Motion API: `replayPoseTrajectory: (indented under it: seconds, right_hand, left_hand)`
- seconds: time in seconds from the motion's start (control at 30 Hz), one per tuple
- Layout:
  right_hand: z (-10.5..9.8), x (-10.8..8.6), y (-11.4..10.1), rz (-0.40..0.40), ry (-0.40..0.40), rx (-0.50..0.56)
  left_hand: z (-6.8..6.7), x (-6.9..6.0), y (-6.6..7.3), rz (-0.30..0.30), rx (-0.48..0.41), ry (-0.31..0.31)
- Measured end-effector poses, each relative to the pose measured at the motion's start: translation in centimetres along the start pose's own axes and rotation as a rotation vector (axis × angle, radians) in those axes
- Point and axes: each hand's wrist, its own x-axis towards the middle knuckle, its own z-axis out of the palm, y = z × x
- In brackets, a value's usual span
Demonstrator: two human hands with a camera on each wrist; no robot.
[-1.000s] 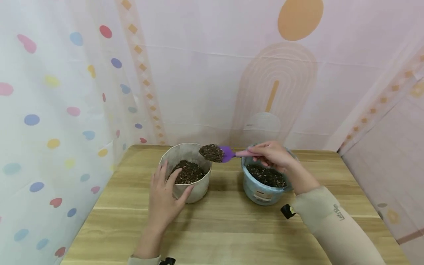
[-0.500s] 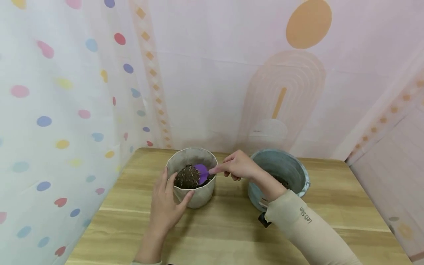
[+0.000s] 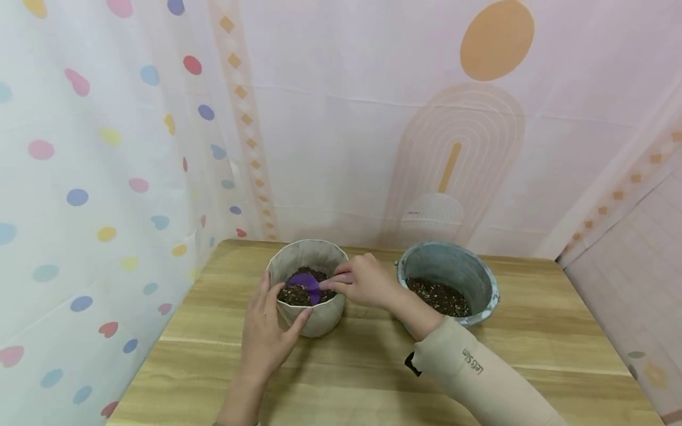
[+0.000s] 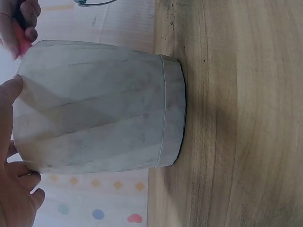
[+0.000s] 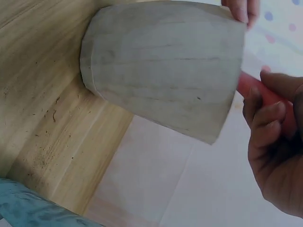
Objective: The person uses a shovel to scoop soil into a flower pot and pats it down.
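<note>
The left hand [image 3: 265, 334] reaches up from the near edge, thumb and fingers spread round the rim and holding the grey-white fluted pot [image 3: 319, 321], which stands upright on the pale wood-grain desk [image 3: 362, 370]; this hold matches the one half a second ago. Inside that pot is where the change shows: the purple-bladed scoop with a pinkish handle [image 3: 303, 283] has gone lower, and more bare purple is visible than when a full heap covered its front. Dark crumbly soil [image 3: 295, 294] now lies toward the near left side, so the load seems to be tipping out and adding to this pot's fill; whether some remains on the blade, I cannot tell.

Next, the right hand [image 3: 367, 281] has its fingers clenched round the scoop's handle just above the rim, the forearm slanting in from the lower right. Farthest right, the round marbled-blue pot [image 3: 479, 272] stands apart, its dark speckled soil [image 3: 439, 296] more exposed since the forearm shifted left.
</note>
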Motion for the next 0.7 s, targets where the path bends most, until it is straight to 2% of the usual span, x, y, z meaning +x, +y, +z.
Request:
replayPoseTrajectory:
  seconds: [0.1,0.23,0.47,0.7]
  right_hand:
    - [0.3,0.0,-0.2,-0.071,0.092,-0.078]
    - [0.0,-0.3,0.4,-0.078,0.194,-0.116]
    - [-1.6,-1.9,2.0,-0.021,0.283,-0.080]
    - [-3.6,-3.9,3.4,0.051,0.348,0.018]
  left_hand:
    - [0.0,0.0,0.1,0.000,-0.002,0.003]
    - [0.1,0.2,0.1,0.011,-0.008,0.020]
    - [0.5,0.7,0.5,0.024,0.007,0.007]
    - [0.7,1.3,1.1,0.077,-0.013,0.005]
